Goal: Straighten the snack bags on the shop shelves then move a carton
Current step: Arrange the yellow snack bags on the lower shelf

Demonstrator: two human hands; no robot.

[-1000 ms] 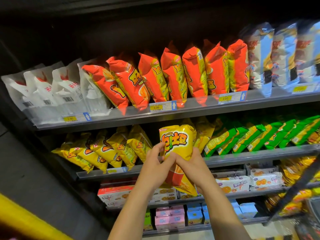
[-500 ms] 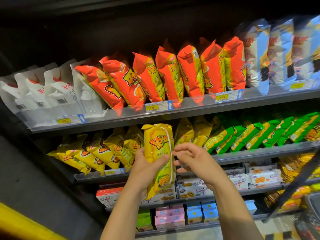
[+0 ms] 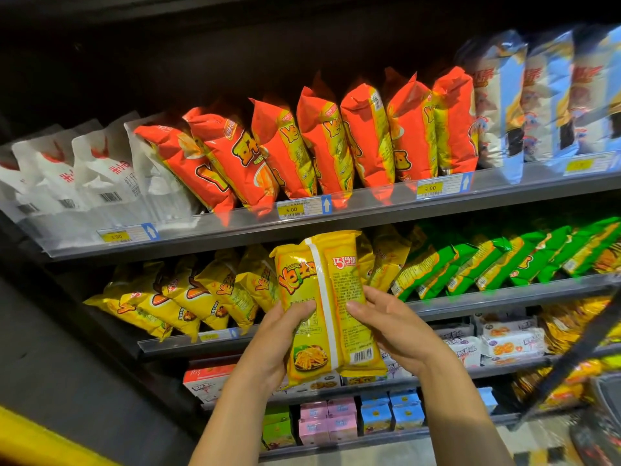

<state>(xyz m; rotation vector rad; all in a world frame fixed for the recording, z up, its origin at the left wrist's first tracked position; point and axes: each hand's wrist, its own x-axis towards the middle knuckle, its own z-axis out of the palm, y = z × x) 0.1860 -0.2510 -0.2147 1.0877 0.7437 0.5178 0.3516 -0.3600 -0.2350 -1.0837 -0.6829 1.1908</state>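
I hold a yellow snack bag [image 3: 327, 297] upright in front of the second shelf [image 3: 504, 299], its back seam and barcode facing me. My left hand [image 3: 274, 341] grips its left edge from below, thumb on the front. My right hand [image 3: 393, 326] grips the right edge, thumb pressing the bag. Behind it a row of yellow bags [image 3: 188, 294] leans to the left on that shelf. Small cartons [image 3: 327, 423] in pink, blue and green stand on the lowest shelf.
Orange bags [image 3: 322, 146] lean on the top shelf [image 3: 369, 210], with white bags [image 3: 87, 173] to their left and blue-white bags [image 3: 537, 95] to their right. Green bags [image 3: 487, 260] fill the right of the second shelf. Biscuit boxes [image 3: 510, 341] sit one shelf lower. A dark bar [image 3: 571, 358] crosses at right.
The yellow bag has been turned from front-facing to back-facing. My right hand, which had let go half a second ago, now grips its right edge again. The view has shifted slightly.
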